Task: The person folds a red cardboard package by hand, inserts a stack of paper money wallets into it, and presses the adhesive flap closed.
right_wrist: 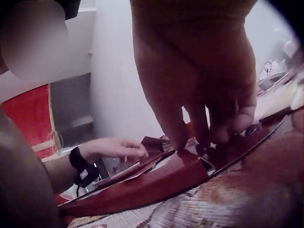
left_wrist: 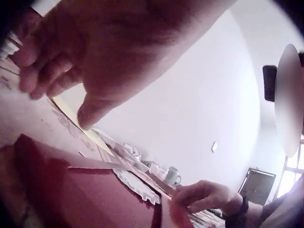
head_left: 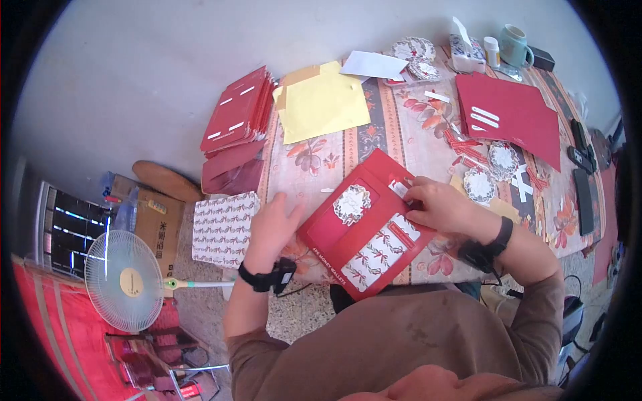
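A red wallet packet lies at a slant near the table's front edge, with a round floral tag on its left half and a patterned panel on its right half. The right hand has its bent fingertips down on the packet's upper right part, beside a small white-and-red piece; in the right wrist view the hand covers the contact, so a grip cannot be made out. Off the packet's left side, the left hand is held with fingers extended, touching nothing visible; the left wrist view shows this hand above the table.
Red packets are stacked at the back left and back right. Yellow sheets lie between them. A patterned square sits at the left edge. Round tags, remotes, a mug and tissues are farther right.
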### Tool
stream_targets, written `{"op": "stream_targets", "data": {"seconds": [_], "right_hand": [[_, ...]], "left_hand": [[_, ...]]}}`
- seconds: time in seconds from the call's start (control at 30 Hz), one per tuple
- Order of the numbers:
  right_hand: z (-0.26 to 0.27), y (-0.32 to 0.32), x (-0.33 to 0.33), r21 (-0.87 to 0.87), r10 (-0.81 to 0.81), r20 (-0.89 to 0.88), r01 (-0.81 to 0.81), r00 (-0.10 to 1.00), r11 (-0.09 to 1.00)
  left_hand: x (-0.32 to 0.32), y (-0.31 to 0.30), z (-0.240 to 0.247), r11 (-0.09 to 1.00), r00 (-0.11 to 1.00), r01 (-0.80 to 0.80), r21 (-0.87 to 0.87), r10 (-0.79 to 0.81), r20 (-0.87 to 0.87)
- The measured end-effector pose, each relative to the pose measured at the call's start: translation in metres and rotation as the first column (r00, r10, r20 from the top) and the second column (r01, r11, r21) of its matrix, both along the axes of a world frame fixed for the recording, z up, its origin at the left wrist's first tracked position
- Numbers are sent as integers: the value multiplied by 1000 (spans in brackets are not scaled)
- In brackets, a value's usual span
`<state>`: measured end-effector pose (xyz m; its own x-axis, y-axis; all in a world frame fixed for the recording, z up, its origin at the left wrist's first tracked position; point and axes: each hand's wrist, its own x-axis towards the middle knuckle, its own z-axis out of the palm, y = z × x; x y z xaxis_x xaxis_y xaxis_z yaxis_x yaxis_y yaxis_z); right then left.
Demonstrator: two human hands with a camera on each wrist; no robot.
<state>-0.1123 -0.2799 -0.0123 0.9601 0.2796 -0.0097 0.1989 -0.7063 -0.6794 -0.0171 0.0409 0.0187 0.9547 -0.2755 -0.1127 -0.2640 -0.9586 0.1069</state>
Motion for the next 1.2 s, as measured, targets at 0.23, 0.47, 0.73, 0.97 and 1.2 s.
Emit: {"op": "stream_targets", "data": {"seconds": [0.23,0.47,0.73,0.97,1.2], "right_hand": [[2,1,-1,37,34,24,-35,999,999],[4,0,-7,156,41,1,-40,999,987],[38,8,-12,68,-27,412,-2,911,998],[95,2,-19,-32,-53,815,136,578,990],[95,20,-17,-156,72,838,110,542,982]], "left_hand": [[14,-61,-30,823,957,238,-516,-289,-20],[43,-68,-41,785,894,43,-618,-306,-327],[18,-58,25,215,856,-316,-924,-355,-376],[-53,-53,45,21,981,151,-988,-123,148],[-79,-30,-53,-50,958,279,-959,-53,282]]}}
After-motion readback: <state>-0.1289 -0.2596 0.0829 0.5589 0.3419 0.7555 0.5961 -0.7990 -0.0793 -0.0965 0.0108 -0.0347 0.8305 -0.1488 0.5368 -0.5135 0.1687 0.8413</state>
